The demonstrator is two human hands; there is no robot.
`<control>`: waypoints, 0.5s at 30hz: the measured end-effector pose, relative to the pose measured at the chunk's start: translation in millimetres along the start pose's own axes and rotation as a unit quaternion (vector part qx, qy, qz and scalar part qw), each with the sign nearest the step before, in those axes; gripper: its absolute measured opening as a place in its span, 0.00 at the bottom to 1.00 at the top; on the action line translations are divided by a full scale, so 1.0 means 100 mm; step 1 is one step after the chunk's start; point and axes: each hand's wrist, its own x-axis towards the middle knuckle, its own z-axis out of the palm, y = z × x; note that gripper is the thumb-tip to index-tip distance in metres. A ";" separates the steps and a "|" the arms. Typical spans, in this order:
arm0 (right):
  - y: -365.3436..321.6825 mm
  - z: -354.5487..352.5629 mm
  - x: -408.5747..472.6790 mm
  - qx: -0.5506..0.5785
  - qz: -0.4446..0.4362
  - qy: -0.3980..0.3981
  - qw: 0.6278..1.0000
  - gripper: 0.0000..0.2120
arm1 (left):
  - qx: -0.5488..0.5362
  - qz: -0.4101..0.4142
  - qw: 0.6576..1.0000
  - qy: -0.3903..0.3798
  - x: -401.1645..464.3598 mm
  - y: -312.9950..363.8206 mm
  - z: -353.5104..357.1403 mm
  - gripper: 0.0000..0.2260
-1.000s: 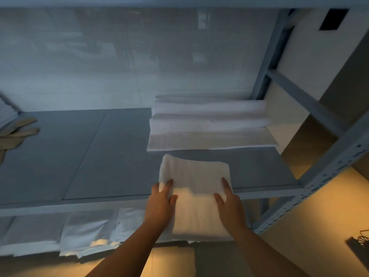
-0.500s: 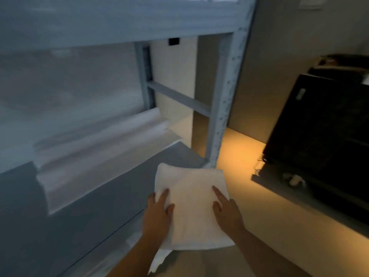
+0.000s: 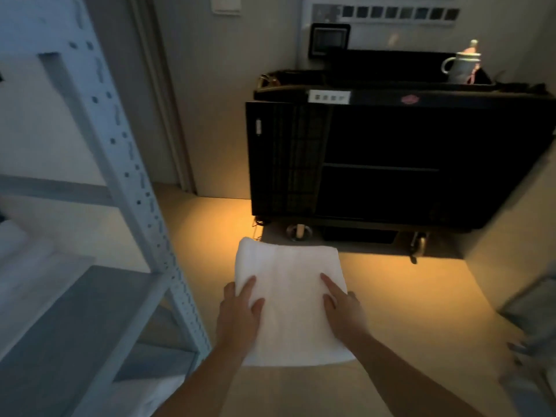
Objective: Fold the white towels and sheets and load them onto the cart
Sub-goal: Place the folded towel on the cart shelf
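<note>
towel (image 3: 288, 299) now off shelf, facing cart (image 3: 391, 164), both hands (image 3: 239, 314) gripping

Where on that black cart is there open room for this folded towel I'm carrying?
The cart's open front shows two dark bays split by a thin shelf; both look bare, though they are too dim to be sure. The top tray is crowded on its right by a white jug. Both hands, left and right, hold the towel.

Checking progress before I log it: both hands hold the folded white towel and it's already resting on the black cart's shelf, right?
Not quite. In the head view both hands, left and right, do hold the folded white towel, but it is in the air above the floor, short of the black cart, not on its shelf.
</note>
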 end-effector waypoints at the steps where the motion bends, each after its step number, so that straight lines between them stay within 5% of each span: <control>1: 0.12 -0.11 0.07 0.001 0.018 0.010 1.000 0.21 | 0.002 0.012 1.000 -0.009 0.09 0.16 0.11 0.23; 15: 1.53 -1.34 1.73 0.005 0.073 0.053 0.996 0.21 | -0.010 0.075 0.997 -0.029 1.43 1.95 1.61 0.22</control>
